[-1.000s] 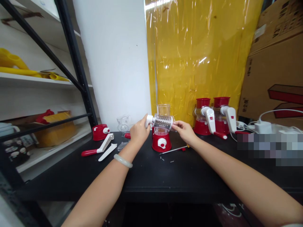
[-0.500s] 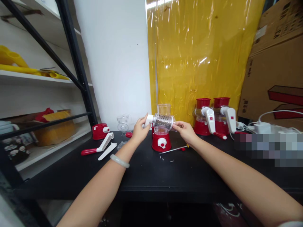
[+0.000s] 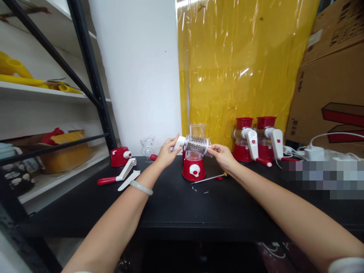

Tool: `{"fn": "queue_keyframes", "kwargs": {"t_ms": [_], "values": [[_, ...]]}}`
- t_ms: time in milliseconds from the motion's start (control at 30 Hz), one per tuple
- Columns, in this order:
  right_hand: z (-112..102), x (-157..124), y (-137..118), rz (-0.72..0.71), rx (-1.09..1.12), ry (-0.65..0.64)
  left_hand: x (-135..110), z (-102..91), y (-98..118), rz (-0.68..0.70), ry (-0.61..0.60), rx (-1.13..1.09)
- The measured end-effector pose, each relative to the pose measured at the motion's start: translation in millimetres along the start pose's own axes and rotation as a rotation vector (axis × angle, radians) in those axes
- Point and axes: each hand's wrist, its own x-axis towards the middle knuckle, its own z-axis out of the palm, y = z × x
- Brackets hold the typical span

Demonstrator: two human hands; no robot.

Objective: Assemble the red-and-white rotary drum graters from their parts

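Observation:
A rotary grater stands in the middle of the desk, with a red base (image 3: 193,169), a clear upper body (image 3: 198,130) and a perforated metal drum (image 3: 197,145) lying sideways across it. My left hand (image 3: 168,152) is closed around the white piece (image 3: 179,142) at the drum's left end. At the other end, the fingertips of my right hand (image 3: 222,154) pinch the drum's right rim. Just in front of the base lies a thin screwdriver (image 3: 209,178) with a yellow end, beside a few small screws (image 3: 206,192).
Two assembled red-and-white graters (image 3: 242,148) stand at the right, near white chargers and cables (image 3: 314,153). To the left lie a crank with red handle (image 3: 107,181), a white strip (image 3: 129,181), a red base (image 3: 119,156) and clear parts (image 3: 148,146). A shelf rack (image 3: 93,83) borders the left.
Both hands keep their hold at the drum's ends. My left forearm has shifted slightly left, and the drum's right end sits marginally lower.

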Motion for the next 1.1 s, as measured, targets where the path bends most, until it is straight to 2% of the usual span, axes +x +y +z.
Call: {"fn": "queue_keyframes", "kwargs": {"t_ms": [100, 233, 833, 1000, 1100], "values": [[0, 0, 0, -0.004, -0.005, -0.007, -2, 5.6, -2, -0.049, 0.008, -0.060], [1, 0, 0, -0.004, 0.001, -0.004, -4, 10.4, -1, -0.038, 0.037, -0.042], [-1, -1, -3, 0.004, -0.013, -0.031, -7, 7.1, 3, -0.067, 0.045, -0.053], [-1, -2, -4, -0.004, -0.052, -0.044, -4, -5.4, 13, -0.159, -0.045, -0.104], [-1, -2, -5, 0.001, -0.047, -0.054, -11, -17.8, 24, -0.247, -0.206, 0.082]]}}
